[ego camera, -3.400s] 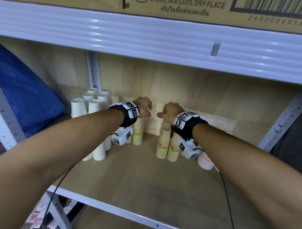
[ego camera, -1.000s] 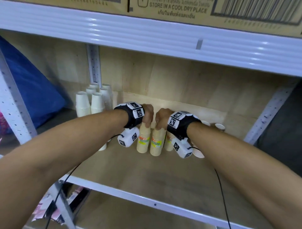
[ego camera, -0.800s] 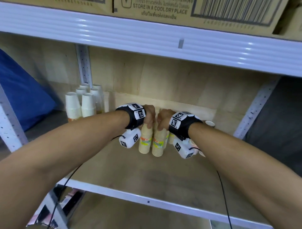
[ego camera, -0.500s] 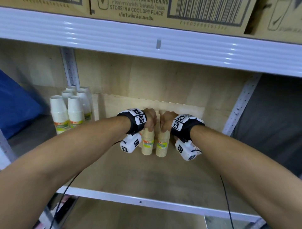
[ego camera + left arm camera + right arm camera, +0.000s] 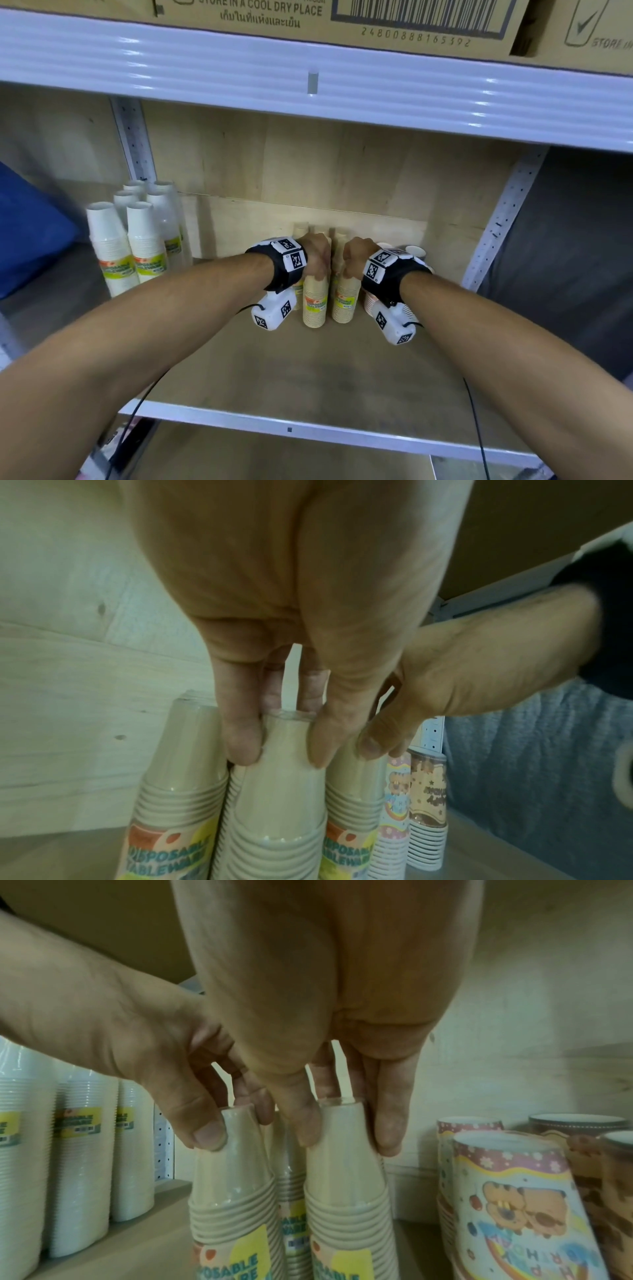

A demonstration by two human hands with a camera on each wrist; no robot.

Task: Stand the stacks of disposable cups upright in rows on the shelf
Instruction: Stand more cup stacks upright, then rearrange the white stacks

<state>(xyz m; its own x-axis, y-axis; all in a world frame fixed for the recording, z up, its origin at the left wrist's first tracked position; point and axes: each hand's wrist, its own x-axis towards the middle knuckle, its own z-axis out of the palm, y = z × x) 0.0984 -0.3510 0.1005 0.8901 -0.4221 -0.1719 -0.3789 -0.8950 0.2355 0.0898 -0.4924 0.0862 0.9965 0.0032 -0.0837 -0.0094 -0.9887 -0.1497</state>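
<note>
Left hand gripped top of one tan cup stack, fingers curled round its upper cup. Right hand pinched top of neighbouring tan stack the same way. Both stacks stood upright, side by side, near back of wooden shelf. White cup stacks stood in rows at left. Patterned cup stacks stood just right of tan ones.
</note>
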